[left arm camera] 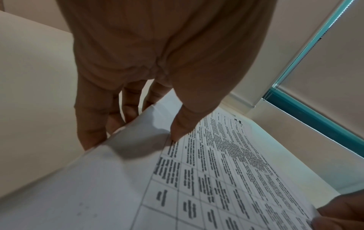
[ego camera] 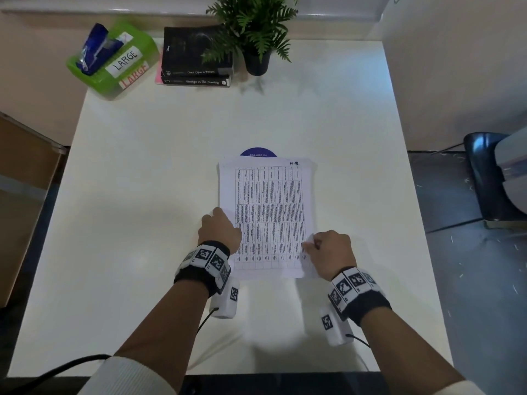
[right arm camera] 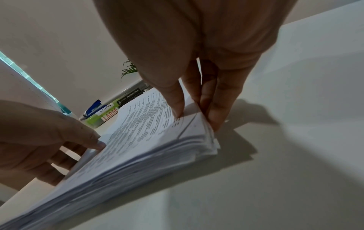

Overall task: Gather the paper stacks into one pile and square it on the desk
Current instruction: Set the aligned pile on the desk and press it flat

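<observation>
One thick pile of white paper [ego camera: 268,212] with a printed table on top sits in the middle of the white desk [ego camera: 142,195]. Its near end is lifted off the desk, as the right wrist view shows [right arm camera: 149,149]. My left hand [ego camera: 221,229] grips the pile's left edge, thumb on top [left arm camera: 179,129] and fingers [left arm camera: 92,124] underneath. My right hand [ego camera: 328,248] pinches the right edge near the front corner, thumb on the top sheet [right arm camera: 175,102] and fingers [right arm camera: 214,112] along the side. Sheet edges at that corner are slightly uneven. A blue round shape [ego camera: 258,152] peeks out beyond the pile's far edge.
At the back of the desk stand a green box labelled LARGE [ego camera: 114,59], a stack of black books [ego camera: 196,59] and a potted plant [ego camera: 256,32]. A cardboard box [ego camera: 22,181] stands left of the desk, a dark chair [ego camera: 490,178] to the right.
</observation>
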